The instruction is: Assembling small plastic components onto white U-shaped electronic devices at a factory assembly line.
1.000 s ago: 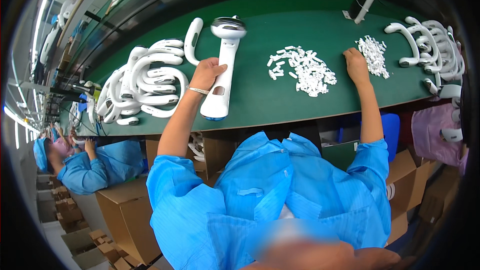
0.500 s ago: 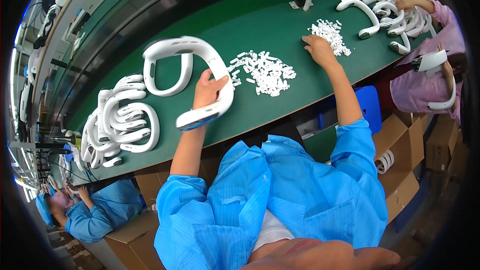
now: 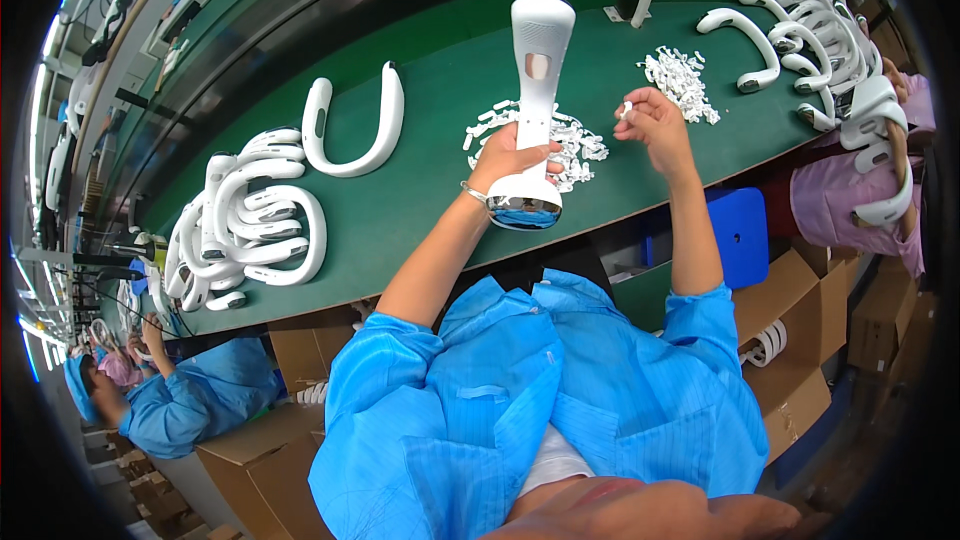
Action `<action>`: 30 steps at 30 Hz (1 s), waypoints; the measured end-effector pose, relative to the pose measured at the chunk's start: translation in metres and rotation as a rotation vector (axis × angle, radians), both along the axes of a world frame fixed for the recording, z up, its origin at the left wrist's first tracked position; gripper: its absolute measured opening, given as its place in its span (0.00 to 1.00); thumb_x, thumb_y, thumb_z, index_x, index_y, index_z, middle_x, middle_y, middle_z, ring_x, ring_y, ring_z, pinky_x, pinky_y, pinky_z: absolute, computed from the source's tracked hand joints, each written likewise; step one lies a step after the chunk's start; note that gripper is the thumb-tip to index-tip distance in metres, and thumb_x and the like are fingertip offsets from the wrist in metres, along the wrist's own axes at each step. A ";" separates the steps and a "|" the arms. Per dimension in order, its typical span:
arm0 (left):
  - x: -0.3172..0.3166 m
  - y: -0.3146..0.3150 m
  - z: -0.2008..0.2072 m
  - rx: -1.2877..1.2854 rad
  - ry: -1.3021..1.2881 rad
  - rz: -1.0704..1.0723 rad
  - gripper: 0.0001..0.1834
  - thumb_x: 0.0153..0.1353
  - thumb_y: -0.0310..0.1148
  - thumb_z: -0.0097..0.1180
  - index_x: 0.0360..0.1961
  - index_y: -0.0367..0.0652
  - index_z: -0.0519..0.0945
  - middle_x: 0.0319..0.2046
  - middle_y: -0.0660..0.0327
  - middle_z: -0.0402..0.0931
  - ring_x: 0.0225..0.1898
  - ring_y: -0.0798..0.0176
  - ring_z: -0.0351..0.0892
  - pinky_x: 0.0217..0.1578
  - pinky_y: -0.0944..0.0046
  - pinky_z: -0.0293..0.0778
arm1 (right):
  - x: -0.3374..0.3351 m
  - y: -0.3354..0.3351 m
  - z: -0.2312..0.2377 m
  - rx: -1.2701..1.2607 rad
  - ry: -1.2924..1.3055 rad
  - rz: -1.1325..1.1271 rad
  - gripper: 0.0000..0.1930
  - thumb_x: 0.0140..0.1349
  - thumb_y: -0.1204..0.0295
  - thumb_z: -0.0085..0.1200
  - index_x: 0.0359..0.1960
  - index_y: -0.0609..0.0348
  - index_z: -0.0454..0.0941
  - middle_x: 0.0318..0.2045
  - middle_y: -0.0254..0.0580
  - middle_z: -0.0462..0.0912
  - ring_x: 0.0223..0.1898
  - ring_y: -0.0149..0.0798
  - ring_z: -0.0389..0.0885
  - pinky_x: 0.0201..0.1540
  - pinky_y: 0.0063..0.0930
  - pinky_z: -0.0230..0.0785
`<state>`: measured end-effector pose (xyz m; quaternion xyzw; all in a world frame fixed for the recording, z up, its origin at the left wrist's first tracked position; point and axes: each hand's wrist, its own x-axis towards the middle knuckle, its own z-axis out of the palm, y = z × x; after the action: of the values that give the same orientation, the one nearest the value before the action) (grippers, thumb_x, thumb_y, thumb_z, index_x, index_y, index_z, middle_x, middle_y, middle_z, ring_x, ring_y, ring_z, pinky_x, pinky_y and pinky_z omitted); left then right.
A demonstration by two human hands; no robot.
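At left, below the bench edge, co-worker in blue (image 3: 200, 395). On the green bench top (image 3: 435, 80), tangled stack of white curved devices (image 3: 310, 240), dark end faces and slots showing. Just to its far right, lone U-shaped device (image 3: 388, 130), set apart, open side away from the body. Next, left hand (image 3: 497, 162), closed round the narrow part of a held white device (image 3: 538, 120), raised in front of a loose scatter of small white parts (image 3: 592, 148) and partly hiding them. Held device roughly edge-on in view: long axis near to far, far end tipped slightly right, glossy dark near end toward the body. Rightward across a clear gap, a little farther than the left-hand grip, single small white piece (image 3: 627, 110), pinched narrowly between thumb and forefinger of the right hand (image 3: 660, 135). Piece directly right of held device, not touching; left hand well apart. Piece too small for a sure long axis; pointing direction, cannot tell. Just beyond right hand, far and right, second heap of small parts (image 3: 682, 85). Farther right, separate curved device (image 3: 762, 55), more stacked devices (image 3: 812, 30), then co-worker in pink (image 3: 845, 200).
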<state>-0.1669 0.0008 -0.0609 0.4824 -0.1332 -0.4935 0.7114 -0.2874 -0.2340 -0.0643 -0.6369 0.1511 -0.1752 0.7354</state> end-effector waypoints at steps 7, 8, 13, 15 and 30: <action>-0.034 -0.012 0.009 -0.145 0.049 0.089 0.21 0.56 0.20 0.54 0.50 0.38 0.61 0.34 0.55 0.75 0.27 0.62 0.80 0.24 0.63 0.82 | -0.004 0.084 0.036 0.162 -0.086 0.000 0.14 0.58 0.81 0.50 0.47 0.70 0.72 0.33 0.48 0.81 0.30 0.33 0.82 0.32 0.20 0.78; -0.037 -0.013 0.009 -0.145 0.047 0.090 0.21 0.56 0.20 0.54 0.50 0.38 0.61 0.34 0.55 0.75 0.27 0.62 0.80 0.24 0.63 0.82 | -0.005 0.091 0.040 0.184 -0.097 -0.011 0.11 0.57 0.81 0.52 0.42 0.69 0.74 0.33 0.49 0.82 0.30 0.32 0.82 0.31 0.19 0.77; -0.049 -0.010 0.018 -0.133 0.027 0.180 0.22 0.56 0.17 0.50 0.51 0.41 0.60 0.32 0.58 0.72 0.24 0.65 0.77 0.23 0.64 0.81 | -0.003 0.108 0.038 0.181 -0.081 -0.045 0.05 0.56 0.81 0.54 0.34 0.66 0.74 0.32 0.47 0.82 0.28 0.30 0.81 0.29 0.18 0.75; -0.052 -0.008 0.015 -0.147 0.009 0.187 0.20 0.58 0.18 0.49 0.51 0.41 0.61 0.32 0.57 0.72 0.24 0.65 0.77 0.23 0.64 0.82 | -0.003 0.112 0.035 0.209 -0.092 -0.096 0.04 0.55 0.81 0.55 0.33 0.66 0.75 0.30 0.44 0.81 0.26 0.28 0.78 0.28 0.18 0.73; -0.057 0.009 0.023 -0.101 -0.001 0.179 0.16 0.63 0.25 0.44 0.52 0.38 0.60 0.34 0.55 0.72 0.25 0.65 0.77 0.26 0.62 0.81 | -0.013 0.128 0.041 -0.416 0.003 -0.119 0.10 0.53 0.84 0.52 0.38 0.67 0.78 0.25 0.34 0.78 0.28 0.26 0.77 0.29 0.18 0.70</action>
<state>-0.2237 0.0095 -0.0380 0.4561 -0.1145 -0.4206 0.7759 -0.3000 -0.1057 -0.0231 -0.7650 0.1504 -0.2449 0.5764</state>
